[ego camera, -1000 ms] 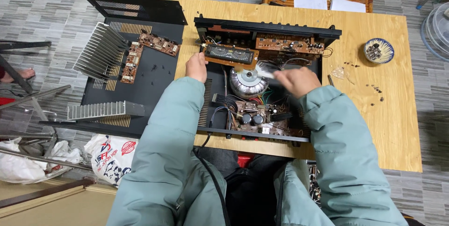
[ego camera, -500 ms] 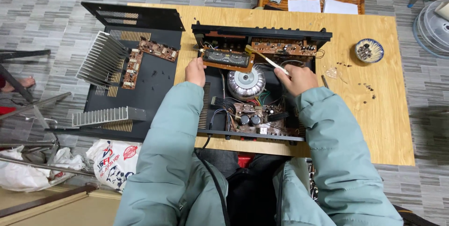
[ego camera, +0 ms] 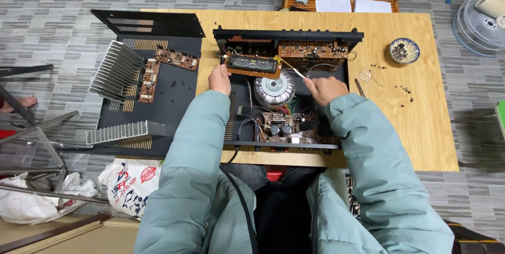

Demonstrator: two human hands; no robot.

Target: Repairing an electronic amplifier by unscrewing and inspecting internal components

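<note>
Head view, looking straight down: an opened amplifier chassis [ego camera: 286, 91] is seen lying on a wooden surface [ego camera: 415, 122], its long axis running left to right and its front edge nearest the person. The right hand [ego camera: 324, 89] is closed around a thin, pale-handled tool [ego camera: 288, 66], which is angled up and to the left from the hand; its tip is placed near the display board [ego camera: 252, 65] at the far side of the chassis, just beyond the round silver transformer [ego camera: 274, 90]. The left hand [ego camera: 219, 79] is curled loosely and rested at the left end of that board; whether anything is gripped there cannot be told. The board lies just beyond both hands, with the left hand touching or nearly touching it. A removed black cover [ego camera: 152, 80] carrying finned heat sinks [ego camera: 117, 68] is seen to the left, and a small bowl [ego camera: 404, 50] to the right.

Compared with half a second earlier, the tool has been swung slightly lower toward the board, and the left hand has been kept in place.
</note>
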